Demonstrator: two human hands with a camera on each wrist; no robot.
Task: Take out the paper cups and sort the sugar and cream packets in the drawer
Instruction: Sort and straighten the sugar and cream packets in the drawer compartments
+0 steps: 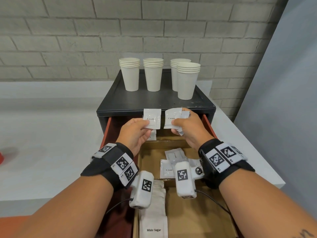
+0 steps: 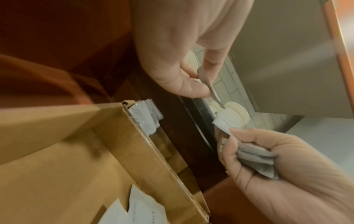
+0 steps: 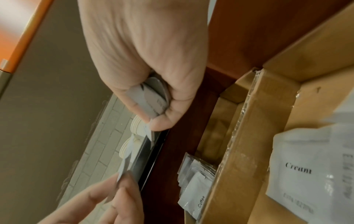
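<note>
Above the open drawer [image 1: 105,133], my left hand [image 1: 137,131] pinches one white cream packet [image 1: 152,118] by its lower corner. Beside it, my right hand [image 1: 186,129] grips a small bunch of cream packets [image 1: 173,117], fanned in the palm [image 2: 254,157] [image 3: 151,98]. More cream packets [image 1: 169,166] lie loose in the cardboard tray [image 1: 141,162] below. White sugar sachets [image 1: 153,220] lie in the near compartment. Several stacks of paper cups [image 1: 152,74] stand upright on the black cabinet top [image 1: 154,100].
Coffee packets [image 3: 195,189] stand packed in the back of the drawer behind the cardboard tray. The black cabinet sits on a white counter [image 1: 42,134] against a grey brick wall [image 1: 85,31]. A red object [image 1: 1,158] shows at the far left edge.
</note>
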